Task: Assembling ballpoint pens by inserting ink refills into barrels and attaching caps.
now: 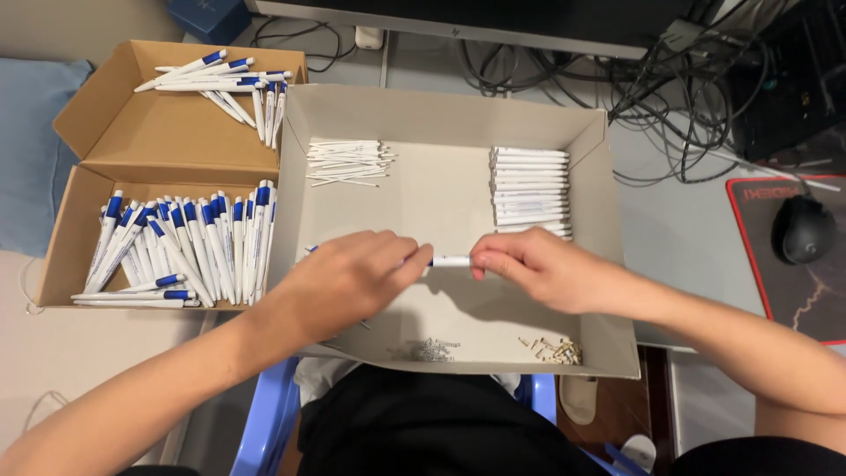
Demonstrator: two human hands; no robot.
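Note:
My left hand [352, 278] and my right hand [538, 269] meet over the middle of a shallow grey cardboard tray [454, 115]. Between them they hold a white and blue pen [451, 262], one hand at each end. Only a short white stretch of the pen shows between the fingers. Inside the tray lie a bundle of thin white refills [348, 163], a neat stack of white pen barrels [530, 189], a small heap of metal springs [434, 350] and a scatter of small tan tips [555, 350].
A brown cardboard box [132, 145] to the left holds several white and blue pens [189, 251] in two groups. A black mouse [804, 229] rests on a dark pad at the right. Tangled cables [670, 79] and a monitor base lie behind the tray.

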